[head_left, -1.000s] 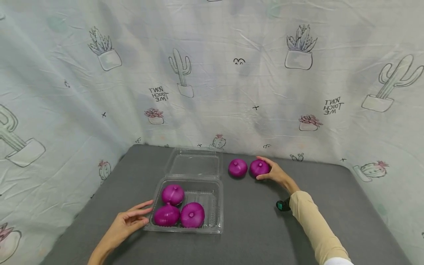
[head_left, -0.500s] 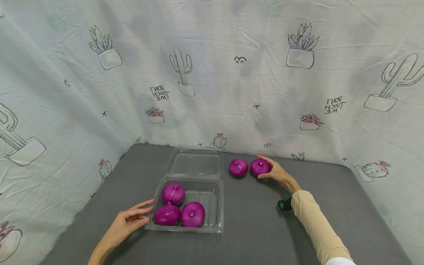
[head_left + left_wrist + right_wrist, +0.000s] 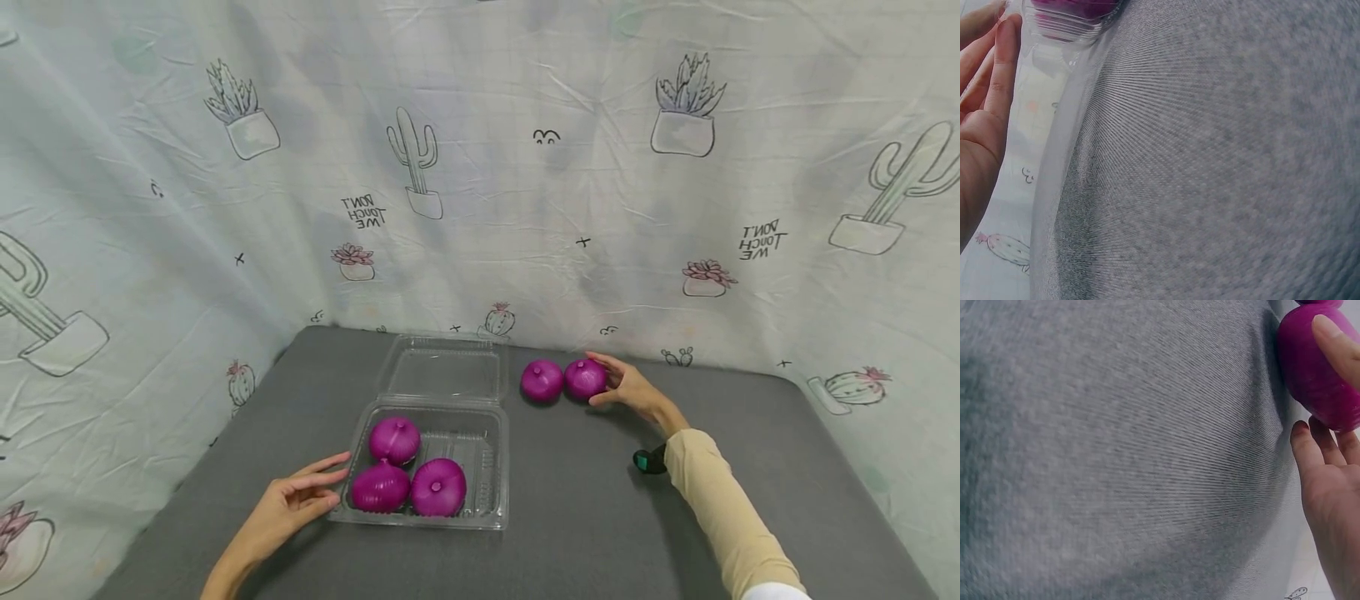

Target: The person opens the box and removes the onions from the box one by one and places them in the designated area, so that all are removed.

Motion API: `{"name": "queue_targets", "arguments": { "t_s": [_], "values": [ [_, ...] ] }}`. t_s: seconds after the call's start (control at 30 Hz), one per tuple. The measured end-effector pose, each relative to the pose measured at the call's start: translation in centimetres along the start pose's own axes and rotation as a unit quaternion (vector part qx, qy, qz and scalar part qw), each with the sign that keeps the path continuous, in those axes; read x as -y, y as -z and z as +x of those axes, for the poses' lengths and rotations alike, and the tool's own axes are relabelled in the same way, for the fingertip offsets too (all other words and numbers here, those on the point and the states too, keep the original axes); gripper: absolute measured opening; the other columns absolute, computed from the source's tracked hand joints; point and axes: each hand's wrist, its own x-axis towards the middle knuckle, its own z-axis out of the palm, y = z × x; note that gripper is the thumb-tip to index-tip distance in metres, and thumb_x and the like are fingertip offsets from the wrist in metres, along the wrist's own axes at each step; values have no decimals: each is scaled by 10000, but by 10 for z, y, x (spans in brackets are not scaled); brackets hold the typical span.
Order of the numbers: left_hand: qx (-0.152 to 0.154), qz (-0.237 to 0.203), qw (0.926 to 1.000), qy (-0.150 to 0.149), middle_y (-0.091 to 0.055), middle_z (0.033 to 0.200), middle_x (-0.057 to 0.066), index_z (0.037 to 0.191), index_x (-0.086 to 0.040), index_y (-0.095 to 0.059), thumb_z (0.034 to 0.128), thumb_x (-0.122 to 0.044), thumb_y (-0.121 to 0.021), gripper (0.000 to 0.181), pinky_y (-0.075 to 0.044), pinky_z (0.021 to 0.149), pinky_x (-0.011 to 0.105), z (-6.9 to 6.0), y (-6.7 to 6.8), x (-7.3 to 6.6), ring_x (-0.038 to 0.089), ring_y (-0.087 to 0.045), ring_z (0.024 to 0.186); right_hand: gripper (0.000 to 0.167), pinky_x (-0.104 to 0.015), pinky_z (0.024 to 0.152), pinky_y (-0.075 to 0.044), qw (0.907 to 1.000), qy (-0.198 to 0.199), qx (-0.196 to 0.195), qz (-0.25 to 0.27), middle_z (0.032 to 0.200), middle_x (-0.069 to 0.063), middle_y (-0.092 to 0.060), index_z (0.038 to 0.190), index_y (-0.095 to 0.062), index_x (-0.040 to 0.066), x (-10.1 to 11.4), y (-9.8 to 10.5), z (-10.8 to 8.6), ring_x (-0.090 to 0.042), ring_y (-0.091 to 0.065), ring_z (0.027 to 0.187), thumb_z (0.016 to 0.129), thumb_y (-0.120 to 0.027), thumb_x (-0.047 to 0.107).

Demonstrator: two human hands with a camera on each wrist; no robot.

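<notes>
Glossy purple onions are in a clear plastic clamshell box in the head view: one onion at the back left, another at the front left, a third at the front middle. My left hand rests its fingertips at the box's left edge, fingers fairly straight; the left wrist view shows these fingers by the clear plastic. Right of the lid, two more onions stand side by side on the grey table. My right hand is around the right-hand onion, fingers and thumb spread loosely, close against its neighbour.
The box's hinged lid lies folded back behind it. A grey cloth covers the table. A printed curtain rises along the back and sides. The black wrist strap hangs at my right sleeve.
The right-hand onion has shifted slightly left, closer to the onion beside it. My right hand's grip has loosened and drawn a little to the right. The left hand stays put.
</notes>
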Motion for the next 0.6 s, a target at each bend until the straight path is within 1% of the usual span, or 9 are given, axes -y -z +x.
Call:
{"name": "queue_targets", "arguments": {
  "t_s": [0.07, 0.17, 0.27, 0.4, 0.5, 0.6],
  "values": [
    [-3, 1, 10000, 14, -519, 1395, -12, 1215, 207, -525, 881, 160, -556, 338, -523, 761, 204, 0, 0, 0, 133, -633, 921, 881, -228, 909, -454, 10000, 45, 17, -32, 1490, -252, -319, 1472, -284, -44, 1, 1, 0, -405, -338, 1334, 740, -773, -72],
    [-17, 21, 10000, 39, -522, 1391, -22, 1213, 206, -527, 881, 156, -561, 338, -524, 752, 204, 0, 0, 0, 132, -633, 912, 842, -208, 917, -436, 10000, -15, -50, -56, 1479, -229, -356, 1452, -333, -44, 2, 2, 1, -382, -353, 1332, 737, -776, -75],
    [-28, 36, 10000, 33, -523, 1389, -26, 1210, 207, -529, 878, 155, -565, 338, -525, 751, 206, 0, -1, 0, 133, -634, 910, 815, -236, 945, -425, 9999, 43, -57, -110, 1466, -248, -362, 1434, -341, -71, 2, 3, 2, -398, -342, 1334, 741, -769, -83],
    [-43, 51, 10000, 3, -524, 1388, -24, 1204, 210, -531, 874, 158, -569, 337, -525, 753, 207, 1, -1, -1, 127, -635, 913, 791, -292, 972, -422, 9999, 42, -29, -113, 1463, -270, -351, 1429, -338, -79, 3, 4, 2, -419, -323, 1340, 758, -755, -82],
    [-61, 81, 9999, 33, -527, 1383, -32, 1200, 209, -534, 873, 154, -574, 334, -526, 750, 205, 1, -1, -1, 118, -636, 909, 752, -281, 948, -434, 9999, -36, -62, -146, 1455, -270, -363, 1431, -349, -65, 4, 3, 3, -414, -339, 1330, 795, -749, -25],
    [-83, 129, 9998, 92, -531, 1379, -43, 1200, 203, -541, 875, 146, -578, 332, -527, 747, 205, 1, -1, -1, 117, -637, 905, 703, -235, 912, -442, 9997, -84, -144, -184, 1439, -255, -395, 1418, -388, -47, 4, 5, 4, -389, -365, 1317, 819, -747, 33]
  ]
}}
